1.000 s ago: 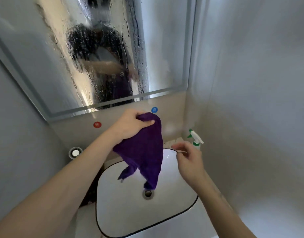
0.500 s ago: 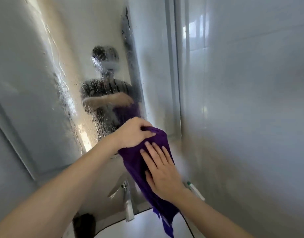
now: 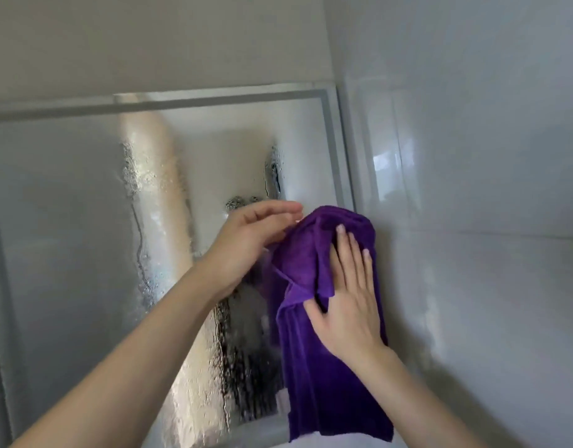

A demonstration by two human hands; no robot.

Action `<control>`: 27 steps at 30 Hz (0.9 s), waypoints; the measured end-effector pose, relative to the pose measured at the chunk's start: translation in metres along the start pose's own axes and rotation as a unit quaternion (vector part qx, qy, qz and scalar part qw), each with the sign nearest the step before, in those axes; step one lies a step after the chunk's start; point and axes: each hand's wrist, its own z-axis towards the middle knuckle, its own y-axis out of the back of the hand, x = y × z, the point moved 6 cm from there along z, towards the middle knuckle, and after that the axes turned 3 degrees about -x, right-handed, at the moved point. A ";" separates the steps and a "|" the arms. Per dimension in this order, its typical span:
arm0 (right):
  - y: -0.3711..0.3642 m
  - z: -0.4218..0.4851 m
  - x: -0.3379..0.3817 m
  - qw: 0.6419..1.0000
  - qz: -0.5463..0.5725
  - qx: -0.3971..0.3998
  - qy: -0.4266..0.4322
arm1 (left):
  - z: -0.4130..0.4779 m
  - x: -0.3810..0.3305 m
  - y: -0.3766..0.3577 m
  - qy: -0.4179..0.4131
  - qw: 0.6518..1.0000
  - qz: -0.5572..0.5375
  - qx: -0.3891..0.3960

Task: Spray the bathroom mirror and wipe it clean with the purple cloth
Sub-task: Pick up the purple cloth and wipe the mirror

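The bathroom mirror (image 3: 84, 221) fills the left and centre, wet with droplets and running streaks. The purple cloth (image 3: 311, 383) hangs against the mirror's right side, near its frame. My right hand (image 3: 346, 305) lies flat on the cloth with fingers spread, pressing it to the glass. My left hand (image 3: 246, 250) is at the cloth's upper left edge, fingers loosely extended; whether it still grips the cloth is unclear. The spray bottle is out of view.
The mirror's grey frame (image 3: 335, 150) runs along the top and right. A glossy white tiled wall (image 3: 472, 221) stands immediately to the right of the frame. A plain wall (image 3: 149, 43) lies above the mirror.
My view has tilted up; the sink and spray bottle have left the frame. Both hands raised the cloth to the mirror's upper right. My right hand now presses flat and my left has loosened.
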 end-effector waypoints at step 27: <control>-0.119 0.297 -0.028 0.994 -0.102 -0.037 0.011 | 0.165 0.014 0.125 -0.108 0.694 0.704 -0.103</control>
